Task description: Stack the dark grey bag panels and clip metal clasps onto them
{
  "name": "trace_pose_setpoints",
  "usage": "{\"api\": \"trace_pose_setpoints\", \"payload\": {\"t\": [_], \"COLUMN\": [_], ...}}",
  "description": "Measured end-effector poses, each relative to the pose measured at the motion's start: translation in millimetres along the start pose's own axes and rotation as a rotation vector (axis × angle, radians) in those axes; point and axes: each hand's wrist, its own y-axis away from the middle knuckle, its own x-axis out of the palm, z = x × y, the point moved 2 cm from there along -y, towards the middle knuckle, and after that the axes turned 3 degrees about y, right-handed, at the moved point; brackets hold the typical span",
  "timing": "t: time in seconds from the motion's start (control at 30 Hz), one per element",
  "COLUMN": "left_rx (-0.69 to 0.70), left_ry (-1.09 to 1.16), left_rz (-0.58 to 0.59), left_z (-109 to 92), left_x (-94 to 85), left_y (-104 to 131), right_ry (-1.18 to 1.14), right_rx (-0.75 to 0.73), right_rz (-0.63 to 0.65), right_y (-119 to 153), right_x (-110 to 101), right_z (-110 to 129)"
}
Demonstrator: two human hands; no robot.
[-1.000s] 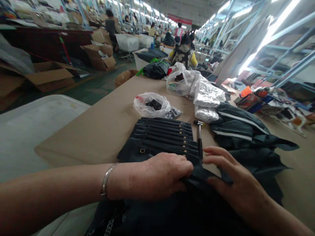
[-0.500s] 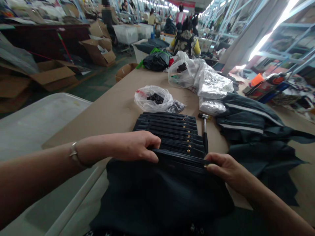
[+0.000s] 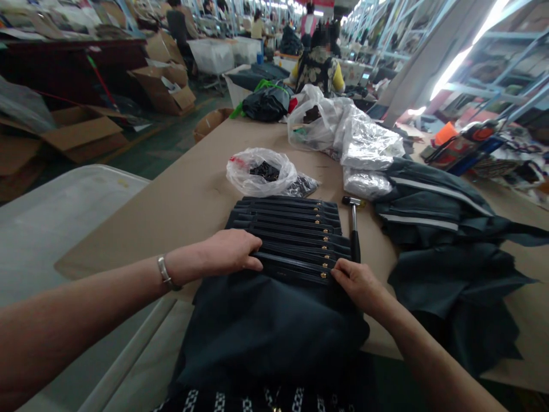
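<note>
Several dark fabric panels with zippers (image 3: 287, 229) lie overlapped in a stack on the table, gold-coloured sliders lined up on their right side. The nearest dark panel (image 3: 274, 326) hangs over the table's front edge toward my body. My left hand (image 3: 231, 253) pinches the left part of this panel's zippered edge between thumb and fingers. At the other end, beside the gold slider (image 3: 323, 275), my right hand (image 3: 355, 281) grips the same edge. That edge rests against the front of the stack. A small hammer (image 3: 355, 232) lies just right of the stack.
Behind the stack sits a clear plastic bag (image 3: 261, 171) with small black pieces. Dark cloth pieces (image 3: 450, 274) and silvery plastic packs (image 3: 371, 146) cover the table's right side. A white bin (image 3: 86, 194) stands left. Cardboard boxes (image 3: 86, 134) and a seated person (image 3: 319, 68) are farther off.
Both hands have moved forward and slightly left with the zippered edge, laying it down against the front of the stack. The panel's gold slider now shows clearly.
</note>
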Motion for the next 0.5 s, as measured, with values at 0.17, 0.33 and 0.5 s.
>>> {"api": "trace_pose_setpoints", "payload": {"t": [0.17, 0.33, 0.5], "left_rx": [0.033, 0.432, 0.344], "left_ry": [-0.319, -0.143, -0.102], "left_rz": [-0.307, -0.242, 0.006], "left_z": [-32, -82, -90], "left_x": [3.8, 45.5, 71.5], "left_y": [6, -9, -16], "right_ry": [0.251, 0.273, 0.378], "right_rx": [-0.003, -0.051, -0.090], "right_rz": [-0.077, -0.077, -0.298], "right_y": [0, -2, -21], "right_x": [7, 7, -77], "right_z": [9, 11, -29]}}
